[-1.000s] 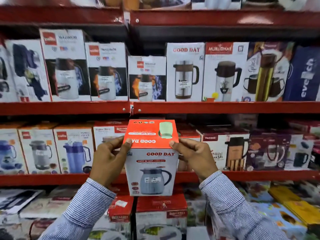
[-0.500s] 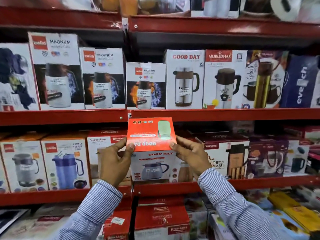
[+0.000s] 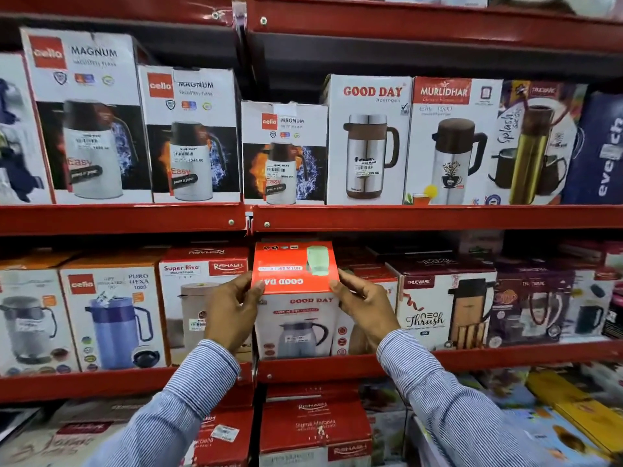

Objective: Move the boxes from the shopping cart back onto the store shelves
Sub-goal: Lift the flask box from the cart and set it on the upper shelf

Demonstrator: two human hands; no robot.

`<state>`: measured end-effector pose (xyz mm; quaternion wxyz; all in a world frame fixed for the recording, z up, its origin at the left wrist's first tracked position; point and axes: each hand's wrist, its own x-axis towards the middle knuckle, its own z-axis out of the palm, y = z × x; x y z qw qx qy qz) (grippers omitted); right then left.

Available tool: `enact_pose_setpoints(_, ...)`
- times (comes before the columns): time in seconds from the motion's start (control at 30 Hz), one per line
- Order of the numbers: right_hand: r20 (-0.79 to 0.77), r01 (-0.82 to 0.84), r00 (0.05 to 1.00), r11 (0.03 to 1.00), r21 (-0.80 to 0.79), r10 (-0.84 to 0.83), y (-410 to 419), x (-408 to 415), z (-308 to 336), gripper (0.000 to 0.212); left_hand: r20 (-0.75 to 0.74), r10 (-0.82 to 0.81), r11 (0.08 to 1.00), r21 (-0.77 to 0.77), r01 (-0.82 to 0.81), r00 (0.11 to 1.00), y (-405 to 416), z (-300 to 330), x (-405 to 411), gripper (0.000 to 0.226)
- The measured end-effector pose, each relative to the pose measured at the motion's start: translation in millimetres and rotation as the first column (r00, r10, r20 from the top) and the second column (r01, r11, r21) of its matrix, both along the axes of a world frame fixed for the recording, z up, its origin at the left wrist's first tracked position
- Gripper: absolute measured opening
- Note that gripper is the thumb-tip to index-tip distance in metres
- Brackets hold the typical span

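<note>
- Red-painted metal store shelves (image 3: 438, 218), tiers packed with boxed flasks; no shopping cart in view.
- Upper tier, readable: "cello MAGNUM" on three white-and-black cartons (image 3: 188, 136), "GOOD DAY" on a tall white carton with a steel mug (image 3: 367, 139), "MURLIDHAR" beside it (image 3: 451, 143), "Splash" further right.
- Middle tier: "cello PURO HEXA 1000" (image 3: 111, 318), "Super Riva / RISHABH" (image 3: 202, 298), "TRUEWARE NEO Thrush" (image 3: 438, 308).
- Red-topped white cardboard box showing a grey jug (image 3: 296, 308), "GOOD DAY" and "HOT N SIP" on front and lid, standing in the middle-tier gap, base apparently at the shelf lip.
- Likely light, rigid carton; fragile flask inside, glossy faces a bit slippery; best taken by the opposite upper side edges.
- Left hand (image 3: 232, 311) and right hand (image 3: 365, 306): each grip clasping the box's top corners, thumbs on the front.
</note>
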<state>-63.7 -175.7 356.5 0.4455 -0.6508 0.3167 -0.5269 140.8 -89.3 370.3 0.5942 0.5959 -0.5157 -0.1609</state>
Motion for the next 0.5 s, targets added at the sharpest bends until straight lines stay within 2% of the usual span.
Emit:
enact_pose_setpoints(0.1,-0.053,0.004,0.999,1.000,-0.012,-0.004,-4.8,1.8,4.1,0.076,0.038,0.025,1.000,0.016,-0.026,0.999,-9.8,3.3,2.7,0.023)
enact_pose_setpoints(0.27,-0.158,0.088,0.982,0.993,-0.083,-0.100,-16.8,9.2,17.9,0.043,0.049,0.057,0.998,0.014,-0.058,0.997,-22.8,11.9,-2.4,0.040)
enact_pose_setpoints(0.4,-0.248,0.192,0.942,0.970,-0.150,-0.225,-24.6,16.9,22.8,0.046,0.111,0.192,0.981,-0.015,-0.191,0.975,-30.2,17.4,-7.0,0.037)
enact_pose_setpoints(0.5,-0.255,0.233,0.930,0.962,-0.143,-0.263,-28.6,19.1,24.8,0.043,0.221,0.250,0.968,-0.058,-0.243,0.943,-35.6,17.0,-7.3,0.036)
